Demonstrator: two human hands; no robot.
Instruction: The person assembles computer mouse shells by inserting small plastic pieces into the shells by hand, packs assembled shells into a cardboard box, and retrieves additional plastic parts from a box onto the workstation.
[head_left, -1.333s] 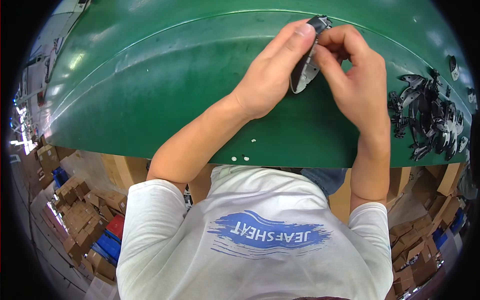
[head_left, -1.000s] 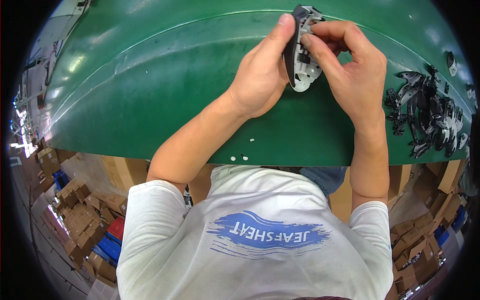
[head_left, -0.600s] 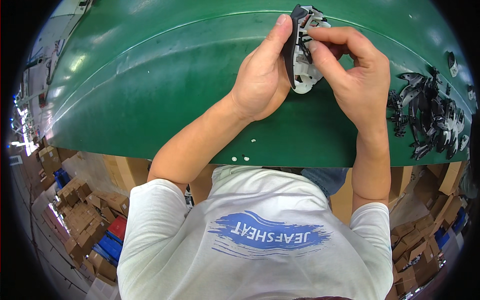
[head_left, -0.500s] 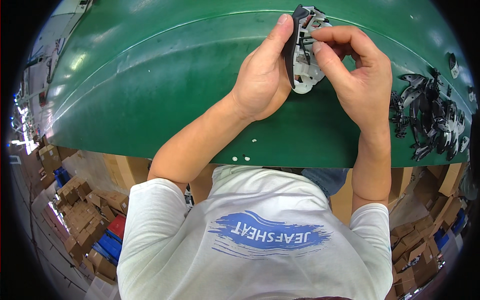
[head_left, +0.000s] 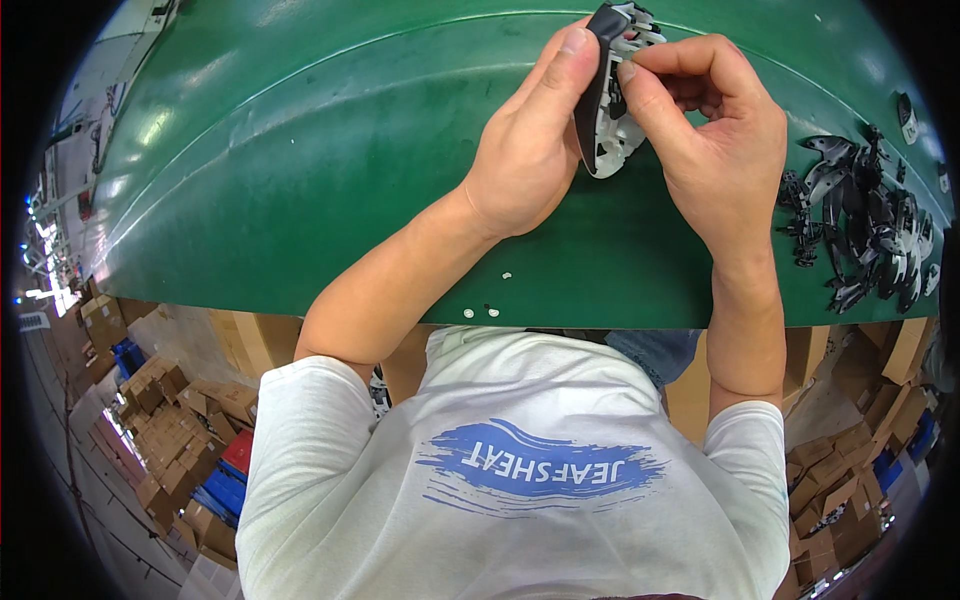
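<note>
My left hand grips a curved plastic housing, black on the outside with a white frame and small black parts inside. Its thumb presses on the black side, and the housing stands on edge, tilted slightly. From the other side my right hand reaches to the open inner face. Its thumb and index finger are pinched together there, and whatever lies between the tips is hidden. The other fingers of that hand curl behind.
A green work table spreads under my hands. At its right lies a heap of black and grey plastic parts. A few tiny white pieces rest near the front edge. Cardboard boxes stand on the floor beyond.
Both hands and the housing have shifted slightly up. My right fingertips are drawn closer together against the inside, and the long black part seen at them before is now mostly covered.
</note>
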